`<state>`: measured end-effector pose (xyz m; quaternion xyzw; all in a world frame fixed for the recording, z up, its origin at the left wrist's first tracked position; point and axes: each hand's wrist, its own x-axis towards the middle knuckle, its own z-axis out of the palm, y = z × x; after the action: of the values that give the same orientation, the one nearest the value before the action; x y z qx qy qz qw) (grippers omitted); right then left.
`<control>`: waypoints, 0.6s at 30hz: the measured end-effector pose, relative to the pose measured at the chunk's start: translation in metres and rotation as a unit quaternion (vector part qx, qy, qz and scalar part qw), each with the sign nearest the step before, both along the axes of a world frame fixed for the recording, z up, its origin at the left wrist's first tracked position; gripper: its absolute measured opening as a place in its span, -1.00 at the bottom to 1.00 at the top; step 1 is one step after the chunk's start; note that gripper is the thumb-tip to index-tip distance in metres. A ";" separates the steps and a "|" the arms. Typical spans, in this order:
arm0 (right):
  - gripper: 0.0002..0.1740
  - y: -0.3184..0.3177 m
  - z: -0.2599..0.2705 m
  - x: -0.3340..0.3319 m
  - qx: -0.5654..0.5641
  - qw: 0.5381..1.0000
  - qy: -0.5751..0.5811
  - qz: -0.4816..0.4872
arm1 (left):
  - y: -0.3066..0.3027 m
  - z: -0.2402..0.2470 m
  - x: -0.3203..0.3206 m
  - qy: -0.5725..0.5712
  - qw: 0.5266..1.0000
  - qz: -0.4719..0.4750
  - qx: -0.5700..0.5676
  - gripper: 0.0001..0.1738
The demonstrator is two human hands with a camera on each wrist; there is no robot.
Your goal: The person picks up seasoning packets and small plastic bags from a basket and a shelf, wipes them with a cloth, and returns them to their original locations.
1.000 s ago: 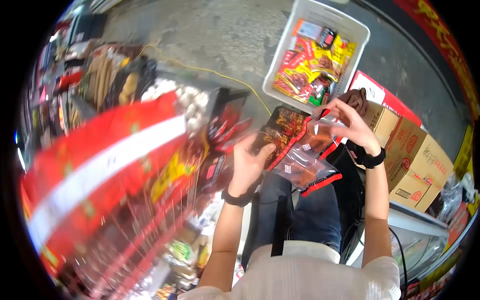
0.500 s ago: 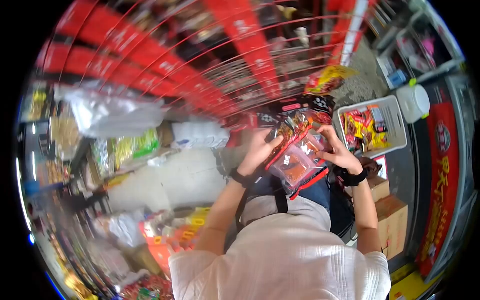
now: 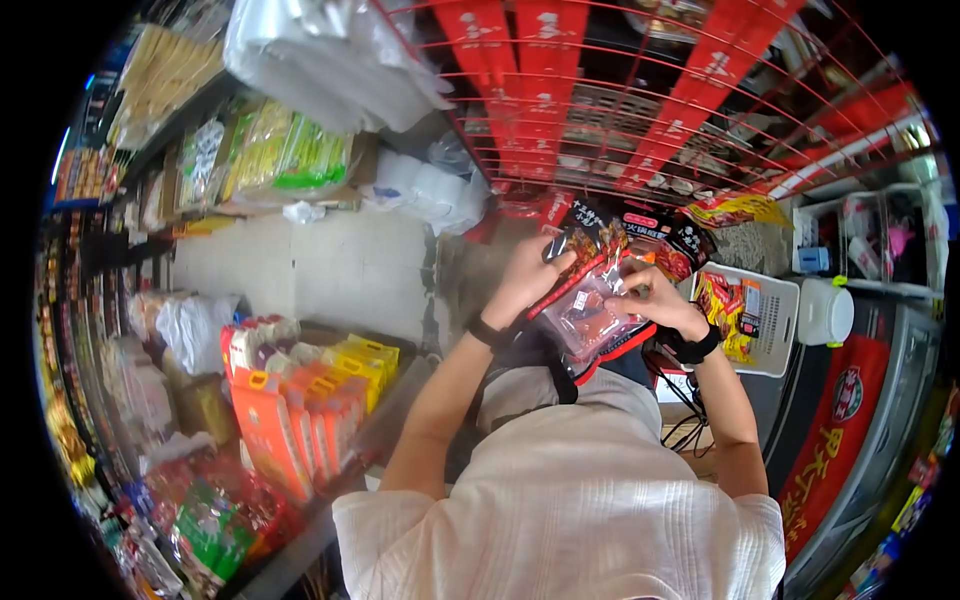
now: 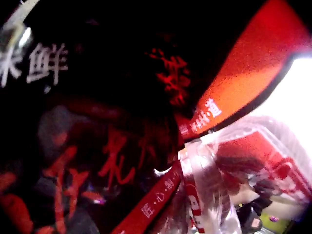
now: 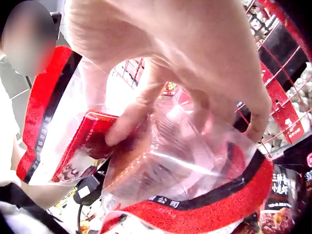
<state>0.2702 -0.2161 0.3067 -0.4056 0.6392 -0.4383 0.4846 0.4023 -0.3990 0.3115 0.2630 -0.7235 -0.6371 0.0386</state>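
In the head view, both hands hold a clear-fronted food bag [image 3: 568, 318] with red and black edging over the lap. My left hand [image 3: 522, 280] grips its left side, thumb on top. At the right, my right hand [image 3: 655, 303] has its fingers bent at the bag's opening. The right wrist view shows the fingers of the right hand [image 5: 190, 53] amid the clear plastic, against an orange-brown block [image 5: 129, 163] and a red packet [image 5: 83, 141] inside. Dark printed film [image 4: 117, 165] fills much of the left wrist view, where the left hand is hidden.
A red wire rack [image 3: 620, 75] stands ahead, with dark food pouches [image 3: 690, 250] below it. To the right is a white plastic bin [image 3: 775, 350] of yellow and red packets, beside a white tub [image 3: 828, 312]. Orange boxes [image 3: 270, 420] stand at left.
The head view has swung left, bringing the wire rack ahead and the bin to the right. Both hands keep the bag; the right fingers have come from its upper edge onto its middle.
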 end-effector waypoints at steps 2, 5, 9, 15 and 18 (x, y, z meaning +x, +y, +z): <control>-0.74 -0.014 0.003 0.000 -0.007 1.000 -0.028 -0.005 | -0.007 -0.011 0.005 -0.013 1.000 0.016 -0.012 -0.78; -0.76 -0.024 -0.006 -0.004 -0.055 0.994 -0.096 -0.013 | -0.010 -0.010 0.008 0.050 0.994 0.051 0.077 -0.82; -0.74 -0.024 -0.005 -0.007 -0.011 0.992 -0.127 0.013 | -0.008 -0.001 0.011 0.031 0.989 0.061 0.131 -0.81; -0.83 -0.006 -0.030 -0.006 0.020 0.967 -0.240 -0.079 | -0.030 -0.005 0.043 0.036 0.964 -0.023 0.262 -0.54; -0.88 -0.003 -0.045 -0.010 0.070 0.942 -0.300 -0.133 | -0.028 -0.026 0.058 0.124 0.920 -0.019 0.370 -0.39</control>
<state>0.2602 -0.2196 0.2619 -0.1318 0.5416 -0.5544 0.6179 0.4604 -0.4275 0.2858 0.1641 -0.4301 -0.8876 0.0157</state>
